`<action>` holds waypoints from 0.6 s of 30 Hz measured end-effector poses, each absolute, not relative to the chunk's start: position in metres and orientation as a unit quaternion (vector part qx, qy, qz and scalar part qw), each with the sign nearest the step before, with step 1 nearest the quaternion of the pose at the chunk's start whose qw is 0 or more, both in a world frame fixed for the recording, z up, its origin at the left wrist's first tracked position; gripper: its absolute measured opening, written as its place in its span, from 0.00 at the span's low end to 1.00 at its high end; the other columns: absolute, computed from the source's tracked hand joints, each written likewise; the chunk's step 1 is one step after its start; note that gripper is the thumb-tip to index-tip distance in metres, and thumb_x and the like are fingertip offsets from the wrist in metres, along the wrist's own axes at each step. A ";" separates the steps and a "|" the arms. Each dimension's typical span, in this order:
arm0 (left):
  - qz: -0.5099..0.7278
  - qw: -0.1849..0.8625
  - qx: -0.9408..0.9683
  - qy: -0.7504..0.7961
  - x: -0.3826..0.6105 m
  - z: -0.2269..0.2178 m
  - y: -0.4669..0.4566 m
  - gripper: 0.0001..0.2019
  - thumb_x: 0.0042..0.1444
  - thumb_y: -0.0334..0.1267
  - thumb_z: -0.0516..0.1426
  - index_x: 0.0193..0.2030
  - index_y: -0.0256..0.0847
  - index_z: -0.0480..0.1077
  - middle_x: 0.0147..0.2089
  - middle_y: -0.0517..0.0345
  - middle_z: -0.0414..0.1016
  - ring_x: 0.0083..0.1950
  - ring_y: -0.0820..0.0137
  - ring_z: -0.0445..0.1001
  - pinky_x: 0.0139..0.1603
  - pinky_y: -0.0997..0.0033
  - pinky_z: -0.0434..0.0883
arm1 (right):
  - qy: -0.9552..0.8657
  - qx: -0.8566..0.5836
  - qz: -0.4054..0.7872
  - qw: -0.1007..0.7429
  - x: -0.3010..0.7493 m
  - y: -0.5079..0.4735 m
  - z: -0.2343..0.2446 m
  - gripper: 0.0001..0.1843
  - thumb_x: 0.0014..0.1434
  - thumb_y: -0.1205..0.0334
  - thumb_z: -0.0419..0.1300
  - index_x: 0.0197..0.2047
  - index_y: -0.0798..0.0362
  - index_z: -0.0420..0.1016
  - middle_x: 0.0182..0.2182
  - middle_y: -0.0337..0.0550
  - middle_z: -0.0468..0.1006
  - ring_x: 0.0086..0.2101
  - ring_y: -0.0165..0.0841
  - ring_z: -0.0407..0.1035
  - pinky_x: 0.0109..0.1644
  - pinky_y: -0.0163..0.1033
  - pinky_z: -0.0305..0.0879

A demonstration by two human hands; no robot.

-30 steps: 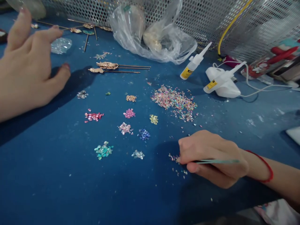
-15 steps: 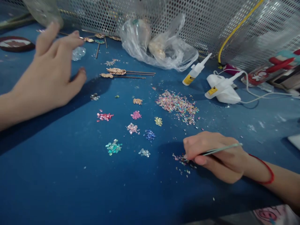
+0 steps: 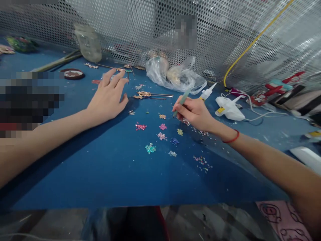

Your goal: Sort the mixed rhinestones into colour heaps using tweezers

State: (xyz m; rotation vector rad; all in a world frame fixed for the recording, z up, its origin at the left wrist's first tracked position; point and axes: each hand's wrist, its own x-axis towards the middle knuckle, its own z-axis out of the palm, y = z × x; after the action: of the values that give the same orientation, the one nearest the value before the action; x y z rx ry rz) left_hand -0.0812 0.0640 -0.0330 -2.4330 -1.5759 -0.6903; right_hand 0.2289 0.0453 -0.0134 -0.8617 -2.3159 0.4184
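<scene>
My right hand (image 3: pixel 197 113) grips pale green tweezers (image 3: pixel 185 98), tips pointing down, over the edge of the mixed pile of tiny coloured chips (image 3: pixel 186 122), which it partly hides. With fingers spread and nothing held, my left hand (image 3: pixel 110 95) hovers over or rests on the table, left of two gold hairpins (image 3: pixel 144 94); contact is unclear. Between and below the hands lie small sorted heaps: red chips (image 3: pixel 140 127), magenta chips (image 3: pixel 163 127), orange chips (image 3: pixel 163 116), yellow chips (image 3: pixel 180 132), blue chips (image 3: pixel 175 141) and teal chips (image 3: pixel 150 148). A loose scatter of chips (image 3: pixel 202 163) lies nearer the front.
A clear plastic bag (image 3: pixel 175 75) and a glass jar (image 3: pixel 87 43) stand against the perforated metal screen (image 3: pixel 130 20). Glue bottles (image 3: pixel 208 90) and a white device with a cord (image 3: pixel 232 108) are at the right. A brown dish (image 3: pixel 72 74) sits far left.
My right hand has moved away from the front scatter, back and left to the mixed pile, still with the tweezers. The view has shifted, showing more of the table's front and left.
</scene>
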 end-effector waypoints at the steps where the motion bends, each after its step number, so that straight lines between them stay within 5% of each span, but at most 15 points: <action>1: -0.231 0.074 -0.813 -0.530 -0.082 -0.034 0.065 0.26 0.69 0.42 0.45 0.69 0.30 0.60 0.80 0.43 0.49 0.82 0.50 0.40 0.83 0.46 0.47 | -0.882 -0.329 0.156 0.300 0.224 0.051 -0.015 0.26 0.73 0.40 0.51 0.33 0.53 0.71 0.23 0.37 0.73 0.22 0.26 0.68 0.30 0.36 0.63; 7: -0.248 0.072 -0.818 -0.514 -0.090 -0.044 0.073 0.24 0.66 0.40 0.48 0.65 0.34 0.66 0.80 0.41 0.49 0.82 0.41 0.41 0.78 0.30 0.49 | -0.869 -0.366 0.187 0.274 0.215 0.063 -0.026 0.24 0.71 0.39 0.53 0.36 0.52 0.71 0.23 0.36 0.74 0.22 0.27 0.67 0.31 0.37 0.63; 18: -0.253 0.064 -0.810 -0.525 -0.089 -0.043 0.068 0.26 0.66 0.39 0.49 0.68 0.32 0.64 0.80 0.37 0.46 0.81 0.41 0.41 0.78 0.31 0.49 | -0.859 -0.379 0.197 0.281 0.217 0.044 -0.020 0.23 0.71 0.41 0.54 0.41 0.55 0.73 0.29 0.43 0.80 0.27 0.28 0.74 0.32 0.37 0.67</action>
State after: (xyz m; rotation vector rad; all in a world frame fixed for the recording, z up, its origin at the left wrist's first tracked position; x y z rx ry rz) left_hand -0.0889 0.0677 -0.0426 -2.4457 -1.5868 -0.7632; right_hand 0.2171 0.0443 -0.0200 -1.0167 -2.3025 0.5290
